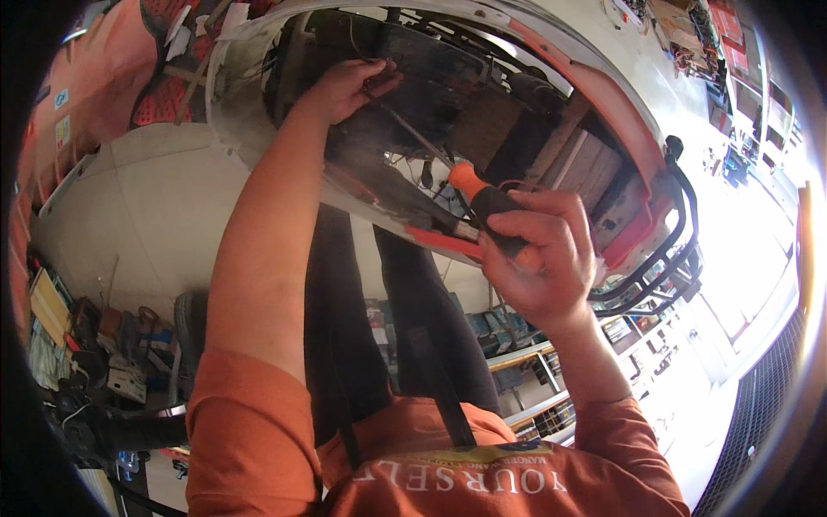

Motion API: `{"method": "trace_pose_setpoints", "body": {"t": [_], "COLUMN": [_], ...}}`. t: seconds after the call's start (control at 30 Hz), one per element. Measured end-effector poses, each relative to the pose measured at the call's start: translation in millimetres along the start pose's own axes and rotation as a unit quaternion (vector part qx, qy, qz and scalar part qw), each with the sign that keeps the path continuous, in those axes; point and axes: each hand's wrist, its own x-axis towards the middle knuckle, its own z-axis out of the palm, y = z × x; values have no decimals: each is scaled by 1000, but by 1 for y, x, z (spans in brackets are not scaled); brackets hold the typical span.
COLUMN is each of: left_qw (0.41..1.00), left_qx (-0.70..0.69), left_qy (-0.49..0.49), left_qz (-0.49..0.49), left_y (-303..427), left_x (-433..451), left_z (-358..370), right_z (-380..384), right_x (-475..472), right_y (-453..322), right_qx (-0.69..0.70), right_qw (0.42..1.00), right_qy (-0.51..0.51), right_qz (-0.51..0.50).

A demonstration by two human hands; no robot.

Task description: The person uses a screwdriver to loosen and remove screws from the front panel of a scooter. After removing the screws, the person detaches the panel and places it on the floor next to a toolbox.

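Note:
My right hand point(546, 252) grips the orange-and-black handle of a screwdriver point(468, 179). The long metal shank slants up and left towards my left hand point(355, 90). That hand reaches inside the open cavity of a white-and-red vehicle body point(620, 129), its thumb and fingers close together at the shank's far end. Whether a small part is between those fingers is too unclear to tell. A thin wire point(354, 42) curves down just above them. Behind the shank lies a dark, dusty panel point(426, 84); the tip of the screwdriver is not clearly visible.
The body's curved rim point(375, 210) passes in front of my legs. A black tubular rack point(672, 271) juts out at the right. Shelves with boxes point(536, 381) stand beyond at the lower right, and mixed goods point(129, 349) lie at the lower left beside a tyre point(190, 323).

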Motion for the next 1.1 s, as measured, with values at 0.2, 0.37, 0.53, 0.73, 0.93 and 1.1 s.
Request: {"method": "trace_pose_setpoints", "body": {"t": [0.2, 0.37, 0.53, 0.73, 0.93, 1.1], "left_qw": [996, 991, 968, 843, 728, 685], "left_qx": [72, 83, 158, 417, 626, 668], "left_qy": [41, 93, 189, 326, 277, 278], "left_qz": [-9, 39, 42, 94, 28, 88], "left_y": [9, 14, 19, 31, 65, 59], "left_x": [-5, -9, -14, -38, -96, -85], "left_z": [10, 14, 19, 11, 13, -7], "right_z": [10, 13, -8, -19, -21, -17], "right_x": [-20, -35, -46, -57, -54, -41], "right_y": [-7, -19, -11, 18, 28, 32], "right_qx": [39, 62, 22, -29, -9, -11], "right_qw": [998, 997, 991, 983, 970, 969], "right_qy": [30, 29, 65, 87, 104, 95], "right_qz": [50, 31, 111, 162, 221, 227]}}
